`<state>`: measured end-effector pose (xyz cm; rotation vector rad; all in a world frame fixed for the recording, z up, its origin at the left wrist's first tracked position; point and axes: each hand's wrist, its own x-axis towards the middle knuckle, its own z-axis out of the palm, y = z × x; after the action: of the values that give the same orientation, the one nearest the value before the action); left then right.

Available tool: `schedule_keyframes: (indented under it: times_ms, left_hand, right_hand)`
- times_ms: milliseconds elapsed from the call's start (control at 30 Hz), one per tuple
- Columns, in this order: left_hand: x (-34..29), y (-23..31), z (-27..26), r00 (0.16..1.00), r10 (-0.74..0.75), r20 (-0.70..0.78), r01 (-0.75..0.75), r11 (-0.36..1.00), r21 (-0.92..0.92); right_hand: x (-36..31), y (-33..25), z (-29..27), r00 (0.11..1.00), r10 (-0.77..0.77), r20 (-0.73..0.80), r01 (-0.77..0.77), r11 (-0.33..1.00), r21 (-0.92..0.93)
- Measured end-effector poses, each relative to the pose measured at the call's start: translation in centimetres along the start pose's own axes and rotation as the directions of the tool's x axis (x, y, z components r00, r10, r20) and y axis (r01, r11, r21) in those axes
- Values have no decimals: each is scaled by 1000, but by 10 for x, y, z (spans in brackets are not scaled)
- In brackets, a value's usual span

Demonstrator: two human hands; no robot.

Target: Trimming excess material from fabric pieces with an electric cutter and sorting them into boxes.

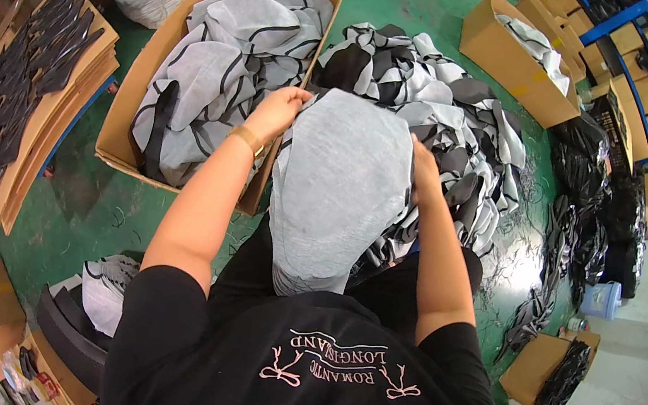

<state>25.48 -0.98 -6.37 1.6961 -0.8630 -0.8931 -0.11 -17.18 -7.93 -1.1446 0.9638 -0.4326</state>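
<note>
A light grey fabric piece [344,170] with a dark edge lies spread over my lap, and layered edges show along its lower left side. My left hand [281,114] pinches its upper left corner, close to the rim of the cardboard box [111,150]. At the right edge, my right hand [424,173] grips the same fabric, its fingertips partly hidden behind the edge. Similar grey pieces with black trim [248,33] fill the box. A heap of grey and black pieces [451,125] lies on the floor just beyond my right hand.
Flat cardboard with black strips [43,85] stands at the far left. An open carton with pale fabric [521,60] is at the right, near blue shelving [615,22] and black plastic bags [581,156]. Thread scraps litter the green floor [105,223]. A white fabric bundle [109,293] sits by my left side.
</note>
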Motion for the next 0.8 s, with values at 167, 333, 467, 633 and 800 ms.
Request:
schedule_keyframes:
  times_ms: [167, 333, 467, 633, 800]
  left_hand:
    - [-87, 11, 0, 991, 97, -93, -119, 956, -270]
    - [-77, 35, 28, 963, 248, -102, -248, 969, 14]
    - [-93, -22, 19, 894, 302, -332, -253, 950, 182]
    - [-126, -4, 20, 884, 279, -375, -264, 960, 91]
    - [-134, 3, 4, 929, 181, -322, -188, 982, 8]
  right_hand:
    - [-45, 37, 12, 978, -210, 11, 210, 977, 24]
    - [-2, 61, -134, 652, -650, 391, 612, 147, -777]
    - [-57, -25, 28, 875, -479, 71, 424, 687, -591]
    - [-87, -22, 52, 760, -592, 268, 591, 459, -663]
    - [-101, -13, 55, 739, -659, 139, 555, 479, -680]
